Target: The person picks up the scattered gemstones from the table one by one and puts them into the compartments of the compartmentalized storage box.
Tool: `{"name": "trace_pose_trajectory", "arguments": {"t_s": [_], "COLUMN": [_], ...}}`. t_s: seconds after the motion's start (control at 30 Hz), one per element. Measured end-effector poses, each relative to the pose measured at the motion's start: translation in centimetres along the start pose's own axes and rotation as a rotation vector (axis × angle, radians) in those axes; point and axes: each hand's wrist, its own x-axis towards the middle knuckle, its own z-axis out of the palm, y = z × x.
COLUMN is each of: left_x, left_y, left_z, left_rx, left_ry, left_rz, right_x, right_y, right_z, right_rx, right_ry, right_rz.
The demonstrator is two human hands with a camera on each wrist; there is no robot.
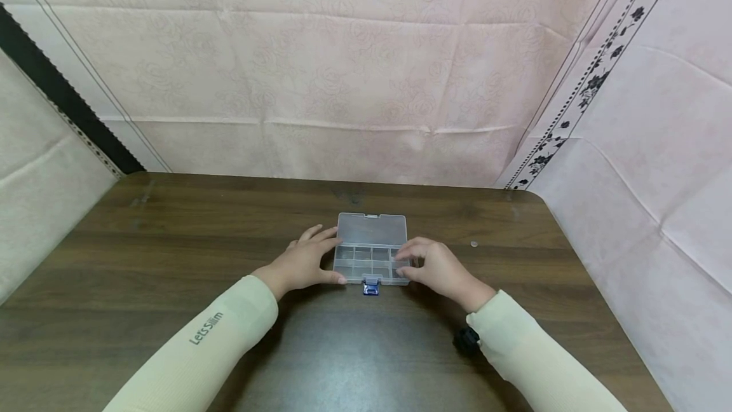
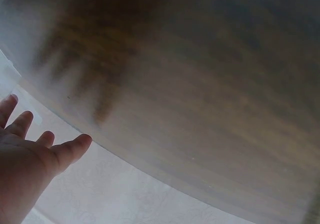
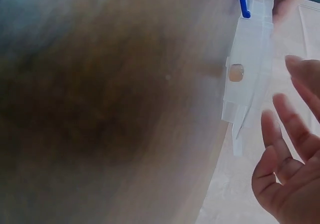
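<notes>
A clear plastic compartment box (image 1: 372, 264) stands on the table with its lid (image 1: 372, 229) swung back, away from the person. Its blue latch (image 1: 370, 288) hangs at the near edge. Fingers spread, the left hand (image 1: 305, 262) lies along the box's left side, thumb by the near left corner. At the right end, the right hand (image 1: 431, 269) is over the compartments, its fingers bent loosely and the thumb apart from them. Nothing shows between those fingers in the right wrist view, where the box's side wall (image 3: 250, 59) is beside the hand.
A small round pale piece (image 1: 474, 244) lies on the brown wooden table (image 1: 171, 240), to the right of the box. Patterned cloth (image 1: 343, 81) hangs behind the table and along both sides. A dark wrist strap (image 1: 467, 339) is at the right cuff.
</notes>
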Motion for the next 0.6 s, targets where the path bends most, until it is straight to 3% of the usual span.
{"name": "trace_pose_trajectory", "arguments": {"t_s": [0.6], "left_x": [0.0], "left_y": [0.1], "left_z": [0.0], "left_rx": [0.007], "left_ry": [0.000], "left_rz": [-0.004], "right_x": [-0.2], "right_y": [0.4], "right_z": [-1.6], "right_rx": [-0.051], "right_ry": [0.076], "right_rz": [0.018]}}
